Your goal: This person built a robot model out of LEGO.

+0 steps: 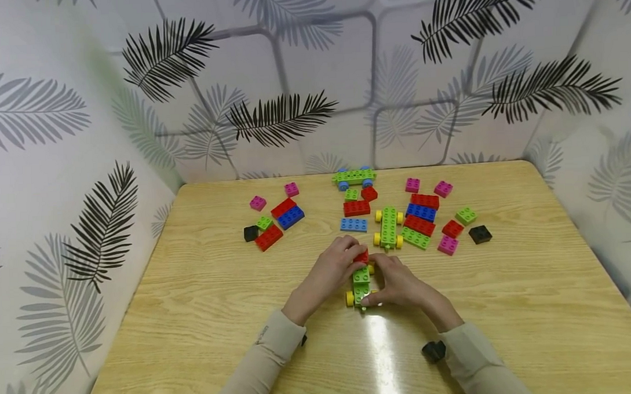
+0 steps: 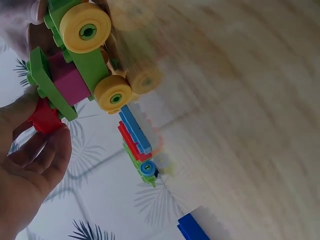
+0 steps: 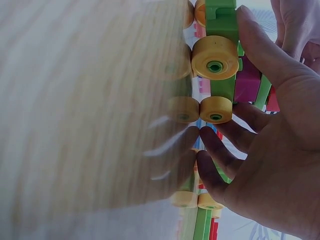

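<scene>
My left hand (image 1: 329, 270) pinches a small red brick (image 2: 46, 118) between thumb and fingertips. That brick sits on a longer green brick (image 2: 52, 86), which tops a magenta brick (image 2: 70, 81) on a green wheeled base (image 1: 361, 291) with yellow wheels. From the other side, my right hand (image 1: 402, 284) holds the wheeled base, its thumb at the near end and its fingers toward the far end. In the right wrist view the base's wheels (image 3: 215, 58) rest on the table. Fingers partly cover the red brick in the head view.
Beyond the hands stands another green base (image 1: 389, 226) with yellow wheels; a blue-wheeled one (image 1: 354, 176) is at the back. A light blue brick (image 1: 353, 224) and a red brick (image 1: 356, 208) lie between. Loose bricks lie left, near a blue brick (image 1: 291, 217), and right, near a black brick (image 1: 480, 234).
</scene>
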`<state>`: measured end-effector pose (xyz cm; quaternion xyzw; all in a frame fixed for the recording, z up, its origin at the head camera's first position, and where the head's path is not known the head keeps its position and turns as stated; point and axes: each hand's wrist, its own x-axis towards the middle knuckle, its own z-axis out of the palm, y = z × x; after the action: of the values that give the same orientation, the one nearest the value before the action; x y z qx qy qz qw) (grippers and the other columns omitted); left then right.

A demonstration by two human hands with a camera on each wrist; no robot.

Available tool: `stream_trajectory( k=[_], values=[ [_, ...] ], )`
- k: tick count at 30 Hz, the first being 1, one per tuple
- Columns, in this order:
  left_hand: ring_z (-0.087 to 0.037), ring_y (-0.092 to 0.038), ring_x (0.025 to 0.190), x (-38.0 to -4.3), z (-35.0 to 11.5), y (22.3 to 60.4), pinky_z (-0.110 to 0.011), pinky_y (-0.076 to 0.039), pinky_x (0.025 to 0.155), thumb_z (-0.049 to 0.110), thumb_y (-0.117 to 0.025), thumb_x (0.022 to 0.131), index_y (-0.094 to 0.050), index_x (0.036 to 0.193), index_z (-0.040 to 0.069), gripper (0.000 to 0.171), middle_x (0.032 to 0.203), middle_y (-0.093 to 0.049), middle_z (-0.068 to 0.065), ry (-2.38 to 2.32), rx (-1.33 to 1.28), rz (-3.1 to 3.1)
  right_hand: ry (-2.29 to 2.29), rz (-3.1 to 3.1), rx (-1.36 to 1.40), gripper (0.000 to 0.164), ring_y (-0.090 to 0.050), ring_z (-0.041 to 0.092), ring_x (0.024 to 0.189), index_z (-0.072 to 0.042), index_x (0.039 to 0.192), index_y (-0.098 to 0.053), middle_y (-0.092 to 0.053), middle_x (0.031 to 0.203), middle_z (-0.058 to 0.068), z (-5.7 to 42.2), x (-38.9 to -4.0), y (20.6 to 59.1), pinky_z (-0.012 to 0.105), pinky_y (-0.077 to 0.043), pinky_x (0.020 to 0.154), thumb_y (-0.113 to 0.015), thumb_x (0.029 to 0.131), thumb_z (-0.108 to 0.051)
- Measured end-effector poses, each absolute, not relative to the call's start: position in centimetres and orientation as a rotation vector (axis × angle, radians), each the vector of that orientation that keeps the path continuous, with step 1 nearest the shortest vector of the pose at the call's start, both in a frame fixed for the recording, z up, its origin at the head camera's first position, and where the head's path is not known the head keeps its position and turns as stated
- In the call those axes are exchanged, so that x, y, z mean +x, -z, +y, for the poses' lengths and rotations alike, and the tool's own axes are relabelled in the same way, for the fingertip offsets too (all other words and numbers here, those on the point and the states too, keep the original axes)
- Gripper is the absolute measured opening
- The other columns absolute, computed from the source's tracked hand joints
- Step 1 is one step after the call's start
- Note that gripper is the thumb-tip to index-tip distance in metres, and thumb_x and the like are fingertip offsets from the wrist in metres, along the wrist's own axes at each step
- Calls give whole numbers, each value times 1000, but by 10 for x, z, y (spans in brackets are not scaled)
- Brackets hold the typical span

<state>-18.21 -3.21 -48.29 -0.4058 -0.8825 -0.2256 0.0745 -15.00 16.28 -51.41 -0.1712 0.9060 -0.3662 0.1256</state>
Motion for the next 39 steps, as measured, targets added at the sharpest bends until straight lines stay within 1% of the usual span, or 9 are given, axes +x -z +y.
stream_trajectory(
  k=[6, 12, 23, 32, 39],
  values=[
    [-15, -53, 103, -183, -33, 490, -25, -48, 88, 21, -65, 93, -65, 118, 7, 29, 112, -58, -2, 771, -1188, -2626, 1054, 2643, -497, 93, -40, 35, 122, -4, 137, -43, -48, 138, 13, 163, -150, 515, 55, -35, 102, -85, 67, -48],
    [-15, -52, 103, -183, -33, 488, -26, -48, 88, 22, -64, 93, -65, 119, 9, 29, 112, -58, -2, 747, -1198, -2630, 1057, 2637, -482, 93, -39, 35, 123, -4, 138, -42, -47, 139, 14, 163, -150, 513, 55, -35, 102, -85, 67, -48],
    [-15, -56, 105, -181, -30, 487, -23, -49, 90, 21, -64, 93, -62, 126, 7, 35, 115, -58, -5, 484, -1245, -2607, 1053, 2652, -496, 95, -39, 37, 122, -2, 138, -42, -47, 139, 15, 164, -150, 514, 55, -34, 102, -86, 67, -47],
    [-15, -56, 102, -182, -31, 490, -23, -49, 87, 19, -65, 93, -64, 122, 4, 33, 112, -58, -5, 700, -1218, -2606, 1043, 2649, -483, 95, -39, 37, 124, -3, 138, -42, -47, 139, 15, 163, -150, 514, 55, -34, 103, -85, 67, -48],
    [-13, -55, 96, -183, -32, 491, -23, -50, 82, 20, -65, 92, -66, 117, 5, 28, 107, -57, -4, 769, -1200, -2591, 1034, 2648, -478, 96, -40, 36, 123, -2, 138, -42, -48, 137, 15, 162, -150, 514, 53, -35, 103, -85, 66, -49]
  ],
)
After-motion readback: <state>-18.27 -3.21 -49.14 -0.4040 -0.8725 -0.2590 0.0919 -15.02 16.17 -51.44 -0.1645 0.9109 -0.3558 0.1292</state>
